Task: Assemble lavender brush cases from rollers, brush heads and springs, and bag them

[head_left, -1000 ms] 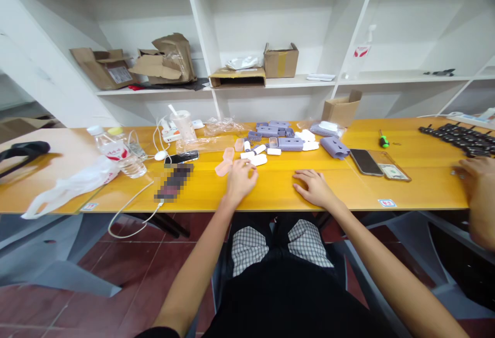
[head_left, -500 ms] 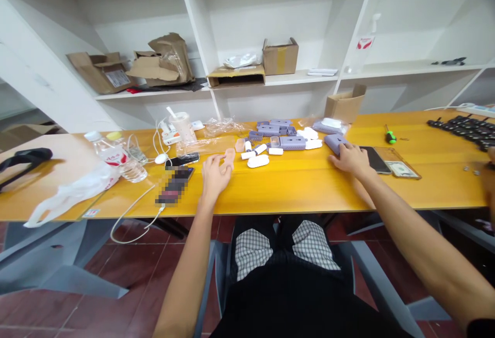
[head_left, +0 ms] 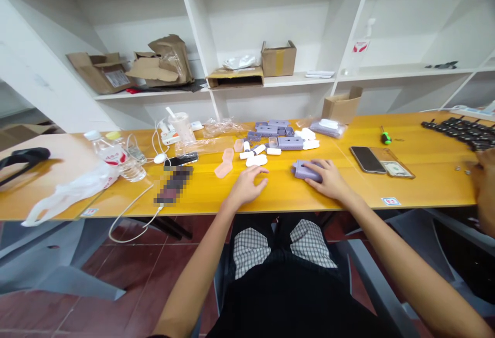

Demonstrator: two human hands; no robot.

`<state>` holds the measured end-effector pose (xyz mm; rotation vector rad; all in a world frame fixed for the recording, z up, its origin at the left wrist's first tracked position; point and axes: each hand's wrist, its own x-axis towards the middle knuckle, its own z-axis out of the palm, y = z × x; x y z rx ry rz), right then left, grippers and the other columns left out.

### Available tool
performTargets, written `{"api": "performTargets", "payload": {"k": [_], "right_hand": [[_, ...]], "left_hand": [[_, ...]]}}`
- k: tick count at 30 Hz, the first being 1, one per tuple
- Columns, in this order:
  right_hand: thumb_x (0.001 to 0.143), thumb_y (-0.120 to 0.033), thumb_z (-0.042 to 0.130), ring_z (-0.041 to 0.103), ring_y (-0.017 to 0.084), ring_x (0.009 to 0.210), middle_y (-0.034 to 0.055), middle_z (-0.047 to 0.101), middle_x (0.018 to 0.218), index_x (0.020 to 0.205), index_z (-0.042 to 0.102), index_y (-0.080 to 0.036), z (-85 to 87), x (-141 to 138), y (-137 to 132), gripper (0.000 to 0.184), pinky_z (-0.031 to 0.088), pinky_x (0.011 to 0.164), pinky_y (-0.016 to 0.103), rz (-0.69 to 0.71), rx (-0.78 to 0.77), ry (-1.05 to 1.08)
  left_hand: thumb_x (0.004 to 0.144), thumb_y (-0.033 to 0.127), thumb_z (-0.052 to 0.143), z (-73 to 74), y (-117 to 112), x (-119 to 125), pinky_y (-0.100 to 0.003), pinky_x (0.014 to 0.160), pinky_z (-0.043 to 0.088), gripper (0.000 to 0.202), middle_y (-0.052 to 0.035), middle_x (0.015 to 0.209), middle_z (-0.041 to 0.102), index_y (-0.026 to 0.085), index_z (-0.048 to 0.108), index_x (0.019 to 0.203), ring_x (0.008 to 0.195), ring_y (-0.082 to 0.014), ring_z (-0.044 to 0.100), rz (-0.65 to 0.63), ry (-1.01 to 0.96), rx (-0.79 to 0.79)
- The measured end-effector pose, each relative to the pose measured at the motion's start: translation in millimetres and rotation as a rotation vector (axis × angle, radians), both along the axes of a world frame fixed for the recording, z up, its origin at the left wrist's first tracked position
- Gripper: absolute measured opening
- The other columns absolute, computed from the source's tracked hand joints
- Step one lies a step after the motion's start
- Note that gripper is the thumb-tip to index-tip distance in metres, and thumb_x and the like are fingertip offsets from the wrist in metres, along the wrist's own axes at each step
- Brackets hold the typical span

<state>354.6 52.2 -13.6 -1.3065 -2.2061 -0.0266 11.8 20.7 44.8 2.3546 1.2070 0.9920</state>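
Note:
My right hand (head_left: 328,179) has its fingers wrapped over a purple plastic case (head_left: 302,171) on the table, near the front edge. Left of it, my left hand (head_left: 248,187) rests with fingers apart and nothing in them. Just beyond my left fingertips lies a white oval plastic piece (head_left: 257,160). Several small white cylinders (head_left: 259,149) are scattered behind that. To the left hand's far left side are flat pinkish pieces (head_left: 223,169). More purple cases (head_left: 291,144) and white parts (head_left: 310,144) form a cluster farther back.
A phone (head_left: 367,159) lies beside a clear case (head_left: 400,169) with a banknote. A green-handled screwdriver (head_left: 385,138) is behind them. Leftward are a charging phone (head_left: 174,185), a drink cup (head_left: 182,128) and a water bottle (head_left: 124,157). Another person's hand (head_left: 485,188) shows at right.
My right hand has brought the purple case leftward and nearer to me. My left hand has left the pinkish pieces, moving right towards the middle.

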Motion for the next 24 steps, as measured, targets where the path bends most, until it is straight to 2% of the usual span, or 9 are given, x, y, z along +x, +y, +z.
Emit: {"api": "performTargets", "payload": {"k": [2,6,11,14,16,18,19,21,24], "right_hand": [[0.093,-0.041,0.067,0.054,0.039,0.135,0.0138,0.056,0.148,0.146,0.062,-0.028,-3.8,-14.3,-7.8,0.055,0.044,0.116,0.061,0.06,-0.027,0.077],[0.092,-0.035,0.068,0.052,0.035,0.142,0.0139,0.047,0.156,0.143,0.062,-0.027,-3.7,-40.9,-17.6,0.052,0.044,0.119,0.055,0.142,-0.087,0.231],[0.091,-0.033,0.07,0.057,0.032,0.137,0.0129,0.053,0.151,0.137,0.066,-0.028,-1.0,-54.5,-17.7,0.046,0.048,0.116,0.054,0.223,-0.144,0.266],[0.088,-0.036,0.073,0.054,0.034,0.14,0.0137,0.051,0.153,0.143,0.061,-0.028,-3.9,-53.7,-15.6,0.057,0.045,0.119,0.055,0.166,-0.127,0.297],[0.087,-0.037,0.074,0.052,0.036,0.141,0.0155,0.051,0.152,0.143,0.059,-0.026,-7.4,-50.9,-12.5,0.06,0.042,0.12,0.057,0.066,-0.074,0.344],[0.089,-0.035,0.068,0.053,0.037,0.138,0.0178,0.054,0.145,0.136,0.063,-0.022,-11.1,-47.0,-8.0,0.048,0.043,0.118,0.059,-0.054,0.003,0.42],[0.091,-0.034,0.064,0.056,0.036,0.134,0.0185,0.058,0.139,0.13,0.066,-0.021,-12.7,-44.9,-5.6,0.041,0.046,0.116,0.059,-0.103,0.034,0.461],[0.094,-0.033,0.058,0.063,0.034,0.122,0.018,0.063,0.126,0.119,0.069,-0.02,-14.6,-41.6,-1.5,0.03,0.051,0.108,0.057,-0.158,0.055,0.527],[0.096,-0.041,0.059,0.067,0.032,0.111,0.0151,0.068,0.114,0.109,0.071,-0.021,-13.4,-41.6,-0.6,0.026,0.055,0.102,0.054,-0.157,0.027,0.545]], "left_hand": [[0.094,0.023,0.063,-10.9,1.0,6.3,-0.047,0.109,0.052,0.028,-0.0095,0.125,0.072,0.02,0.068,0.121,0.117,-0.027,0.068,-0.014,0.005,-0.053],[0.093,0.029,0.067,-32.6,5.6,11.3,-0.048,0.111,0.052,0.057,-0.0125,0.145,0.061,0.022,0.051,0.147,0.122,-0.0278,0.066,-0.02,-0.029,-0.148],[0.09,0.031,0.071,-44.0,11.0,10.3,-0.049,0.112,0.051,0.064,-0.0124,0.141,0.064,0.023,0.048,0.15,0.124,-0.0288,0.065,0.019,-0.079,-0.16],[0.086,0.029,0.075,-40.9,8.5,9.6,-0.05,0.112,0.05,0.063,-0.0126,0.137,0.068,0.023,0.055,0.145,0.125,-0.0304,0.065,0.0,-0.086,-0.156],[0.085,0.032,0.076,-38.5,5.3,8.9,-0.048,0.107,0.054,0.056,-0.0121,0.124,0.074,0.022,0.061,0.138,0.117,-0.0297,0.07,-0.085,-0.13,-0.199],[0.092,0.04,0.069,-38.5,3.0,7.8,-0.041,0.088,0.06,0.045,-0.0096,0.1,0.079,0.019,0.064,0.131,0.089,-0.0246,0.076,-0.194,-0.259,-0.318],[0.095,0.044,0.063,-39.5,2.8,7.4,-0.037,0.075,0.061,0.042,-0.0077,0.089,0.078,0.018,0.065,0.128,0.073,-0.021,0.074,-0.22,-0.335,-0.377],[0.098,0.046,0.056,-42.4,4.4,7.0,-0.03,0.06,0.055,0.037,-0.005,0.076,0.075,0.015,0.067,0.116,0.056,-0.0164,0.066,-0.157,-0.429,-0.398],[0.095,0.038,0.061,-44.7,8.5,7.9,-0.031,0.066,0.057,0.025,-0.0069,0.08,0.075,0.016,0.071,0.099,0.068,-0.0189,0.07,0.045,-0.348,-0.229]]}}
